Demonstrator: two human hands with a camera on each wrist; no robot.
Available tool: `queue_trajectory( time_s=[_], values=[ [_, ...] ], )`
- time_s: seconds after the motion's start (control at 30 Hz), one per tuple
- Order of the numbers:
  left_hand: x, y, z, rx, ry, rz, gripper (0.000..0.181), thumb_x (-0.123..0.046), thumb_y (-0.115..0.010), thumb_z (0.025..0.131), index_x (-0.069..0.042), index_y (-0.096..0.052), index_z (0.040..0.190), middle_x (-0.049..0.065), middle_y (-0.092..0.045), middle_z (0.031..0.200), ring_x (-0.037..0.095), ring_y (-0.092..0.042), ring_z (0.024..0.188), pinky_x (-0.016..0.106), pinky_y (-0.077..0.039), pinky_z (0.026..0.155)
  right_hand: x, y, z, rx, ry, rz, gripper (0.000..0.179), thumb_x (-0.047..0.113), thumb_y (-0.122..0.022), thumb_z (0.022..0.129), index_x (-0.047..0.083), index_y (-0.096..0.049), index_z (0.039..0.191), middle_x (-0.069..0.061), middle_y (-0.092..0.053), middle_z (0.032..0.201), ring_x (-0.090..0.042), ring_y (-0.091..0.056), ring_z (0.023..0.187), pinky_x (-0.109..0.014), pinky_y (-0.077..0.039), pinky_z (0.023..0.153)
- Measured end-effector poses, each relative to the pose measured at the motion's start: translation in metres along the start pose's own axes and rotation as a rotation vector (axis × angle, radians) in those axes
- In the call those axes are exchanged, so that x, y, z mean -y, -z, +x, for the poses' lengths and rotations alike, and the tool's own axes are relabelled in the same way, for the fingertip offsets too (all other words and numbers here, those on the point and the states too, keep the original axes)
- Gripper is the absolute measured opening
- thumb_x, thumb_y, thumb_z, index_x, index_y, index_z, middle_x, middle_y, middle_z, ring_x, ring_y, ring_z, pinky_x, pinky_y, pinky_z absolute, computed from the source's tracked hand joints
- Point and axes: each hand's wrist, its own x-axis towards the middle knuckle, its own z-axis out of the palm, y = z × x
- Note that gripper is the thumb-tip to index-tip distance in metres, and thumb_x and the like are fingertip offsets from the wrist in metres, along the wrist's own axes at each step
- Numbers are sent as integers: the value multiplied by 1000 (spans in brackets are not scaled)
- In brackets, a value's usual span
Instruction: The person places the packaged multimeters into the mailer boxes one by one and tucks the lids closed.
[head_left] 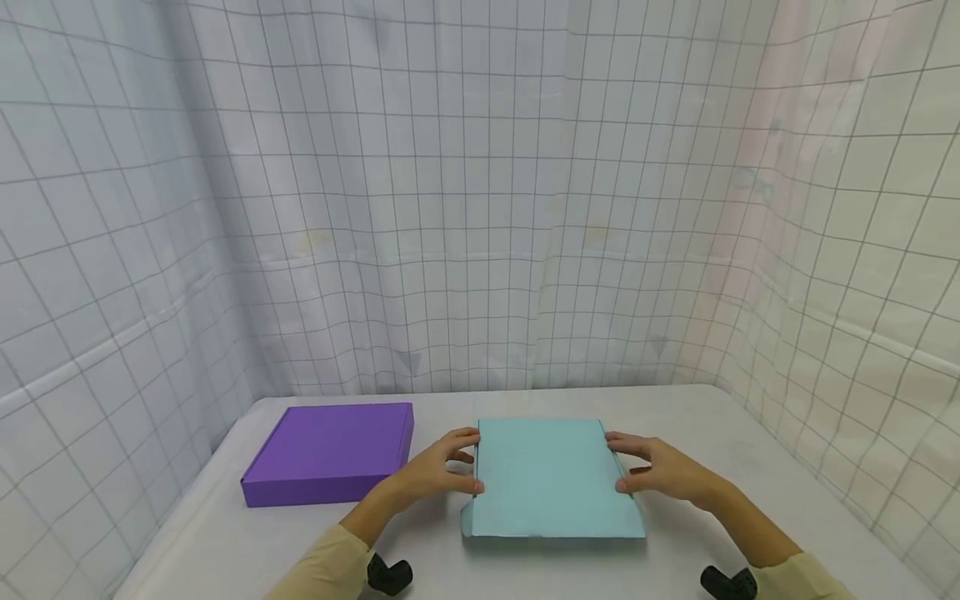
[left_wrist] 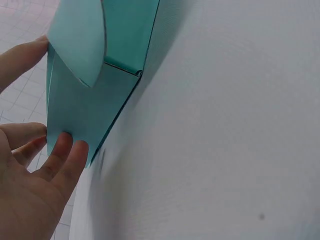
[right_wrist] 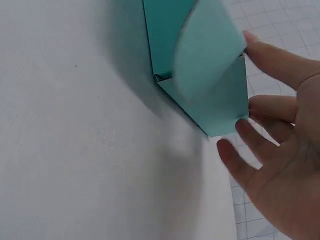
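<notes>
A light teal cardboard box (head_left: 551, 479) lies on the table in front of me, its lid tilted over the base. In the wrist views a rounded side flap (left_wrist: 80, 42) hangs outside the left wall, and another flap (right_wrist: 205, 55) hangs outside the right wall; the front gap shows darker teal inside. My left hand (head_left: 438, 467) touches the box's left side, thumb at the lid's edge and fairly straight fingers along the wall. On the opposite side, my right hand (head_left: 667, 473) touches the lid's edge and wall with thumb and fingertips spread.
To the left of my left hand sits a closed purple box (head_left: 330, 450). A white cloth covers the table (head_left: 525, 575). White curtains with a grid pattern (head_left: 480, 208) enclose the back and both sides.
</notes>
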Motion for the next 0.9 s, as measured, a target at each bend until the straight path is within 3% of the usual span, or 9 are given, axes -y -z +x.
queue_trajectory(
  time_s=[0.23,0.43,0.63,0.77,0.9],
  values=[
    [-7,-4,-2,-10,38,33,99,-29,-86,85,-4,-29,162,11,-17,169,37,-44,138,53,-48,103,11,4,3,51,-1,-162,83,31,-77,95,-5,-36,157,-23,-28,165,-50,-23,149,-63,-35,112],
    [-9,-5,-3,-37,85,25,100,-26,-88,84,-6,-29,163,12,-16,170,38,-47,137,59,-46,104,19,3,5,72,0,-317,77,37,-76,95,-4,-45,153,-20,-36,162,-48,-30,147,-65,-33,112],
    [-8,-7,-7,-103,136,11,99,-25,-90,81,-9,-33,161,20,-34,160,41,-50,133,66,-43,104,39,-10,9,62,120,-492,63,36,-74,97,-3,-58,143,-19,-46,156,-45,-41,142,-63,-37,110],
    [-11,-13,-10,-170,145,50,95,-26,-92,79,-3,-40,156,22,-42,153,42,-51,132,62,-46,102,47,-24,12,105,174,-492,64,47,-71,97,6,-60,145,-16,-46,157,-42,-39,144,-66,-34,112],
    [-18,-22,-16,-271,144,163,78,-26,-93,78,1,-56,141,19,-56,136,37,-59,118,51,-55,93,49,-32,15,142,177,-478,68,50,-76,92,12,-60,146,-14,-44,158,-41,-34,147,-69,-29,113]
  ],
)
